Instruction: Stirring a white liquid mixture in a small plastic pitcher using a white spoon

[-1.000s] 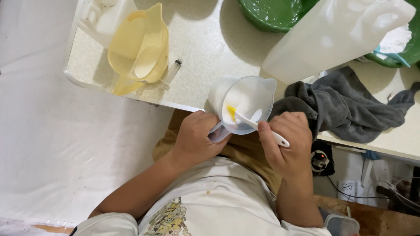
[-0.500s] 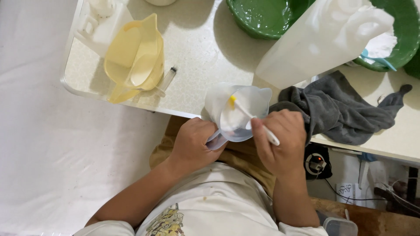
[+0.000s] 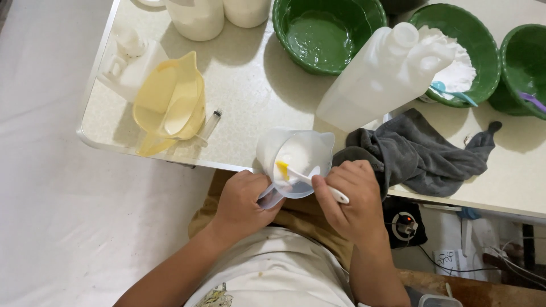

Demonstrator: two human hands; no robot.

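1. Two hands work at the near edge of the tabletop [image 3: 250, 85], both belonging to the person wearing the camera.
2. The left hand [image 3: 242, 199] is curled around the handle of a clear plastic measuring jug [image 3: 296, 159], holding it tilted at the tabletop's edge, partly over the person's lap.
3. The right hand [image 3: 352, 199] is closed on the white handle of a small spatula [image 3: 310, 181], whose yellow tip sits inside the jug against its inner wall.
4. White liquid shows in the bottom of the jug.
5. Just beside the right hand, a grey cloth [image 3: 421, 156] lies crumpled on the tabletop, one corner trailing toward the far right.
6. A tall translucent plastic bottle [image 3: 381, 79] stands between the jug and the green bowls, touching or overlapping the cloth in this view.
7. To the left, well apart from the hands, a yellow measuring jug [image 3: 170, 105] holds a pale creamy liquid; a small syringe [image 3: 209, 126] lies just beside it.
8. A white container with a small cap [image 3: 133, 57] sits behind the yellow jug, near the tabletop's left corner.
9. At the far edge, one green bowl [image 3: 327, 34] holds a greenish liquid, another green bowl [image 3: 483, 45] holds white powder with a blue scoop [image 3: 452, 94] resting in it, and a third green bowl [image 3: 523, 68] is cut off at the right.
10. Two white containers [image 3: 196, 20] stand at the top edge, only partly in view.
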